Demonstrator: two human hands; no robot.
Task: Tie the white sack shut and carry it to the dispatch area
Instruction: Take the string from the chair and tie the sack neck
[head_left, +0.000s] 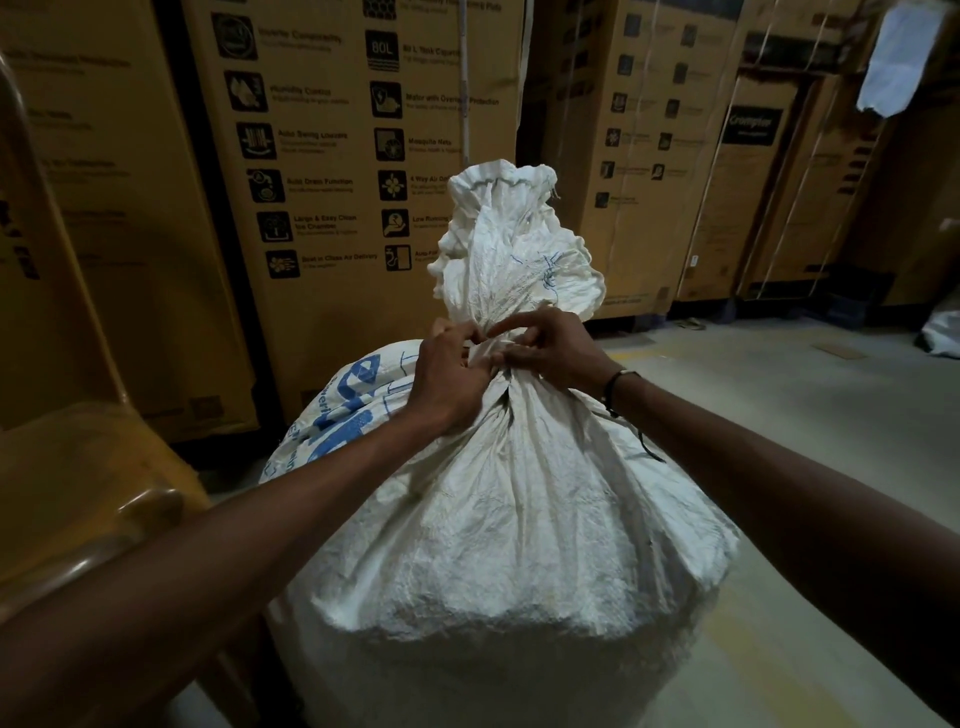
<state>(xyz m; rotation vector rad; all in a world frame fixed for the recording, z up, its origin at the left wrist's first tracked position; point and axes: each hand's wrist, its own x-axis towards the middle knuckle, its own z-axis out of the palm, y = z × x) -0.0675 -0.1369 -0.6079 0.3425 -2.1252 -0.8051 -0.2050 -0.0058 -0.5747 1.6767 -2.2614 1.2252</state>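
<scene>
White sack (498, 519) stands upright on the floor (810, 426), centre to lower centre of frame, filling most of the middle. Full and bulging; the neck (498, 358) is gathered tight just above centre, with loose crumpled fabric fanning up above it.

Both hands work at the neck. Left hand (449, 379) sits on the left side of the gather, fingers curled in and pinching the fabric or a tie there. Right hand (545, 348) is on the right side, thumb and fingers pinching at the same spot. Whether a separate cord is in use is hard to tell; fingers hide it. Likely reason for the grip: hands opposed across the neck keep the gather from springing open while the knot gets cinched. So the tying step looks in progress, carry not started.

Sack looks like woven plastic, creased, white with blue print on its left shoulder (353, 400) and faint blue marks on the top flap (545, 270).

Tall cardboard cartons (322, 156) line the background. A brown plastic chair (78, 493) is at the left edge.
</scene>
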